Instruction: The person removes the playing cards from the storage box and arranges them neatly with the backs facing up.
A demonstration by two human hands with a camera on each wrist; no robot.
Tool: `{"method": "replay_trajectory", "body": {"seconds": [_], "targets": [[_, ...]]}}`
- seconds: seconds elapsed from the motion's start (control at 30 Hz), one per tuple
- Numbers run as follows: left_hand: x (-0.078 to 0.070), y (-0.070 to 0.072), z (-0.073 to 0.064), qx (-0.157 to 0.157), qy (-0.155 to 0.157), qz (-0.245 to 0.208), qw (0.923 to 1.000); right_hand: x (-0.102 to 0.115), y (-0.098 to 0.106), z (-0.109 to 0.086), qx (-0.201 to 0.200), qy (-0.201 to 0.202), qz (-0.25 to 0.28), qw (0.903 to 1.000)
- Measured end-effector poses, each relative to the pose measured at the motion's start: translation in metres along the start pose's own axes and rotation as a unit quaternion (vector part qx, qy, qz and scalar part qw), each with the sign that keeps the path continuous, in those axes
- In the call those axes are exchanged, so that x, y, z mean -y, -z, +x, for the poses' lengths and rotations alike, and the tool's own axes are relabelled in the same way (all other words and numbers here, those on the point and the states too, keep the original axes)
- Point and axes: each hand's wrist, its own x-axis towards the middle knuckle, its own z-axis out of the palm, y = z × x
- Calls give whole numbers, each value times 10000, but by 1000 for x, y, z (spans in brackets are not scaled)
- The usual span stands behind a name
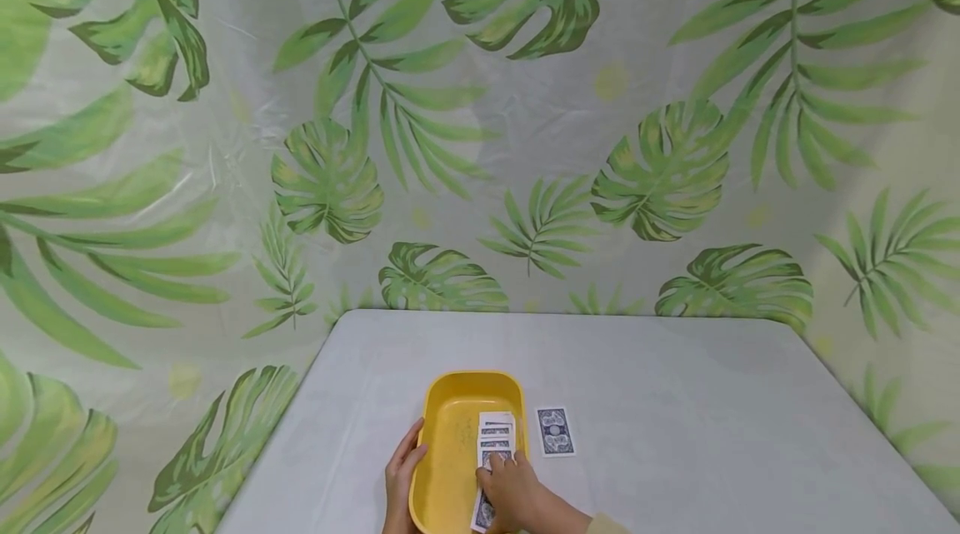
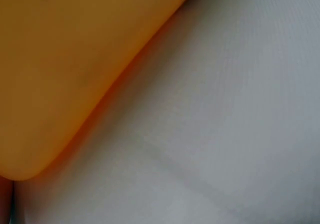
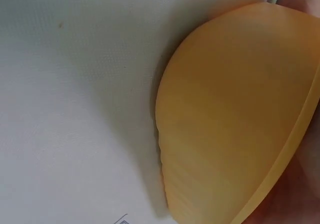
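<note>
A yellow tray (image 1: 450, 401) stands at the near side of the table, and its outer wall fills part of both wrist views. My left hand (image 1: 401, 471) holds the tray's left side, fingers along the outside and thumb near the rim. Inside, along the right wall, several blue-backed playing cards (image 1: 495, 431) lie face down in an overlapping column. My right hand (image 1: 513, 494) reaches over the right rim with bent fingers, gripping a playing card (image 1: 482, 511) at the near end of the column. The hand covers part of that card.
One more face-down card (image 1: 555, 431) lies on the table just right of the tray. The white table (image 1: 690, 417) stretches away to the right. Behind it hangs a leaf-patterned sheet (image 1: 540, 142).
</note>
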Motion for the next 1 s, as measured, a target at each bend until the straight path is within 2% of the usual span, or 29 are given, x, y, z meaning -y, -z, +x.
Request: {"method": "replay_trajectory", "body": {"seconds": [0.07,0.2,0.57,0.73,0.8,1.0], "targets": [[1,0,0,20,-62,-44,10000,2,0,-1,-52,10,-60,10000],[-1,-3,-1,-167,159,68,9997,4,2,-2,34,39,16,10000],[-1,-2,-1,-202,167,95,9996,0,-1,1,-513,720,704,9936],[-2,-3,-2,-202,125,102,9997,1,-6,2,-569,735,971,9909],[-3,-3,-1,-213,155,71,9996,2,-7,2,-767,700,847,9910],[-2,-2,1,-207,317,-42,9993,7,-10,4,-1471,628,-70,9871]]}}
